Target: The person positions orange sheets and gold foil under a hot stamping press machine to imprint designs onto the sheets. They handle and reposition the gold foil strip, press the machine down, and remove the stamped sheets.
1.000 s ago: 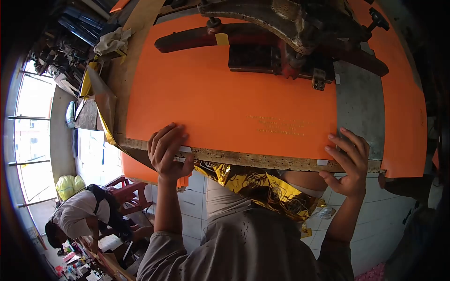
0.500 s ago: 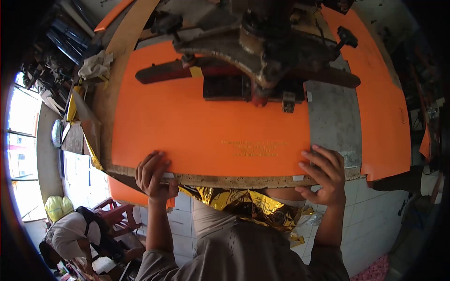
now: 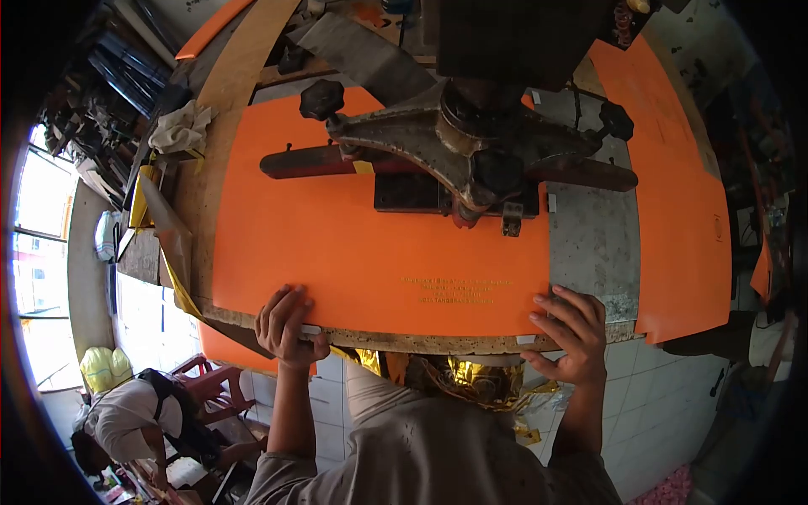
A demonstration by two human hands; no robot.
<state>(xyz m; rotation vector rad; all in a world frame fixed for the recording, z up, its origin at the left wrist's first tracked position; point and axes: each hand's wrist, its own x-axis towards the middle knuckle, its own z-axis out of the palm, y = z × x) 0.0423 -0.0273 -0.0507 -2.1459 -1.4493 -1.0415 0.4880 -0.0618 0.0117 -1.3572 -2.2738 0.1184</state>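
Note:
A large orange sheet [image 3: 320,261] lies flat on the worn board of a press, with several lines of small gold lettering [image 3: 454,290] near its front right. My left hand [image 3: 289,328] rests its bent fingers on the sheet's front left edge, the thumb beside a small white stop [image 3: 310,330]. At the front right corner, my right hand [image 3: 572,337] has its fingers spread over the sheet's edge, thumb apart near another white stop [image 3: 526,340]. Behind the lettering, the metal press head [image 3: 412,135] with black knobs carries a dark block [image 3: 408,194] above the sheet.
Crumpled gold foil [image 3: 480,379] hangs below the board's front edge, against my body. Another orange sheet [image 3: 682,252] lies at the right, past a grey metal plate [image 3: 593,244]. A cloth [image 3: 181,128] sits at the left. A person [image 3: 135,421] bends over at lower left.
The press head and orange sheet appear lower in the view, and a front knob has come into sight. Both hands stay at the sheet's front edge. The hanging gold foil has shifted.

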